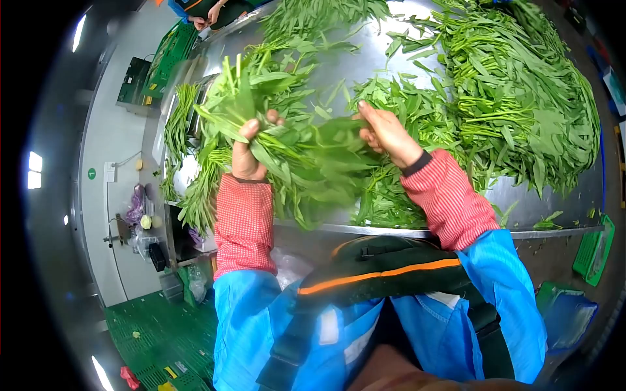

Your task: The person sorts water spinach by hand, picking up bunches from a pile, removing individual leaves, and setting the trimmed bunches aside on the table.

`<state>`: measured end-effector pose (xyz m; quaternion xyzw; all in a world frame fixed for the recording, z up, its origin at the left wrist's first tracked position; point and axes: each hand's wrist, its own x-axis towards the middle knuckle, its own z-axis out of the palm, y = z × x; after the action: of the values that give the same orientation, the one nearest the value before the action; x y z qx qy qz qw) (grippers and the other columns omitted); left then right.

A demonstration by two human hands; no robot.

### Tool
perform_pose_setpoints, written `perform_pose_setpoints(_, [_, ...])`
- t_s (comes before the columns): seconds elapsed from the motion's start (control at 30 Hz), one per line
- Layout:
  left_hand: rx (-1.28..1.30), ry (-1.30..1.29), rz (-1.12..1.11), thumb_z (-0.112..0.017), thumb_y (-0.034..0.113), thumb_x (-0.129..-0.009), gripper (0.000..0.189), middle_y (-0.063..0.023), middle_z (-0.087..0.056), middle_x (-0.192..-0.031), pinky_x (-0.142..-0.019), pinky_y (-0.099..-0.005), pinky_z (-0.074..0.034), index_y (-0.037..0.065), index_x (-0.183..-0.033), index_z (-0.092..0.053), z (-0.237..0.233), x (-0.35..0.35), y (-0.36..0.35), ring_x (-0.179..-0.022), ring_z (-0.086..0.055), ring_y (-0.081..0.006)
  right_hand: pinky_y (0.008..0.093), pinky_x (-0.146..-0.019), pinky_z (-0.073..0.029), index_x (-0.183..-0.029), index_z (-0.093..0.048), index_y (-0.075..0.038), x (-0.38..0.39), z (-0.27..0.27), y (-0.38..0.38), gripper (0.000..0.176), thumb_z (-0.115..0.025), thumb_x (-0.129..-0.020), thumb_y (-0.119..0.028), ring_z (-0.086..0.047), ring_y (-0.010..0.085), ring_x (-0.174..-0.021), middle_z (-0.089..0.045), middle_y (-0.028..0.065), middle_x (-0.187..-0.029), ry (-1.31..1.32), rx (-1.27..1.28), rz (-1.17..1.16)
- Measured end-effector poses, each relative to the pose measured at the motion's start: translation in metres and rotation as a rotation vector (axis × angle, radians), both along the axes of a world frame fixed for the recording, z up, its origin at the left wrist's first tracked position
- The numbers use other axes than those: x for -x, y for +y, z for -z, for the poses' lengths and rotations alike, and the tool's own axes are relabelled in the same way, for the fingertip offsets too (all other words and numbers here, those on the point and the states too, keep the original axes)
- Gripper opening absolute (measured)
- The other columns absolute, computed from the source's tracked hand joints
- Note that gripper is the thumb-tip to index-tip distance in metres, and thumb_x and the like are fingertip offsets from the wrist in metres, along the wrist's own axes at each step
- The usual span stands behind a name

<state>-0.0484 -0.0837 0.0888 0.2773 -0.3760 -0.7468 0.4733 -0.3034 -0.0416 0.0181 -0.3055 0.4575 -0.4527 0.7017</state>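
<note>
My left hand (250,148) is closed around a thick bunch of water spinach (287,150), held above the metal table. Its cut stems point up and left, and its leaves trail right, smeared by motion. At the leafy end is my right hand (390,133), thumb raised and fingers curled in; leaves touch or pass behind the fingertips, and what they pinch is hidden. Below and behind my right hand lies a loose pile of water spinach (407,107) on the table.
A large heap of water spinach (508,98) covers the table's right side. More bunches (212,163) lie at left by the metal table's (385,229) near edge. Green crates (163,65) stand at far left, another crate (595,251) at right. Another person's hands (207,18) show at top left.
</note>
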Motion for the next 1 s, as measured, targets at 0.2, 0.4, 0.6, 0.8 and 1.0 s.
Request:
perform_pose_setpoints(0.2, [-0.046,-0.107,0.118,-0.066,0.020,-0.079,0.048,-0.0097,-0.061,-0.102,-0.083,-0.0385,-0.054,0.002,-0.121,-0.051,-0.002,0.014,0.017,-0.096,-0.061,-0.0238,0.0221,-0.044,-0.022,-0.103,-0.062,-0.003,-0.012,0.015,-0.027,0.056,-0.049,-0.091,-0.056,-0.026,0.0043,-0.049,-0.032,-0.0071,-0.060,0.002,-0.146,-0.364])
perform_pose_setpoints(0.4, [0.071,-0.280,0.264,-0.069,0.024,-0.078,0.049,-0.0089,-0.062,-0.101,-0.086,-0.0366,-0.049,0.002,-0.119,-0.053,-0.007,0.033,0.018,-0.095,-0.060,-0.0214,0.0217,-0.047,-0.038,-0.112,-0.064,-0.001,-0.017,0.011,-0.007,0.044,-0.067,-0.084,-0.035,-0.054,0.0110,-0.073,-0.064,0.0070,-0.093,0.152,0.099,-0.417])
perform_pose_setpoints(0.6, [-0.019,-0.279,0.185,-0.066,0.022,-0.081,0.048,-0.0110,-0.063,-0.105,-0.087,-0.0366,-0.051,0.001,-0.122,-0.052,0.001,0.037,0.010,-0.098,-0.060,-0.0220,0.0173,-0.046,-0.033,-0.089,-0.060,-0.010,0.002,0.015,-0.003,0.012,-0.062,-0.089,-0.023,-0.047,0.0027,-0.054,-0.051,-0.0071,-0.065,0.044,0.259,0.351])
perform_pose_setpoints(0.8, [-0.094,-0.161,0.153,-0.064,0.020,-0.083,0.051,-0.0141,-0.062,-0.114,-0.089,-0.0395,-0.052,0.002,-0.127,-0.048,0.013,0.027,0.008,-0.103,-0.060,-0.0240,0.0208,-0.047,-0.033,-0.087,-0.057,-0.007,0.059,0.000,-0.010,0.011,-0.060,-0.090,-0.018,-0.042,0.0051,-0.054,-0.049,-0.0048,-0.066,0.207,0.462,0.839])
perform_pose_setpoints(1.0, [0.007,-0.227,0.215,-0.068,0.022,-0.079,0.060,-0.0140,-0.058,-0.123,-0.097,-0.0387,-0.047,0.002,-0.131,-0.046,0.013,0.049,0.017,-0.113,-0.055,-0.0245,0.0393,-0.056,-0.048,-0.092,-0.058,-0.008,0.007,-0.018,0.025,0.013,-0.060,-0.086,-0.020,-0.062,0.0306,-0.064,-0.062,0.0126,-0.072,1.217,0.802,0.231])
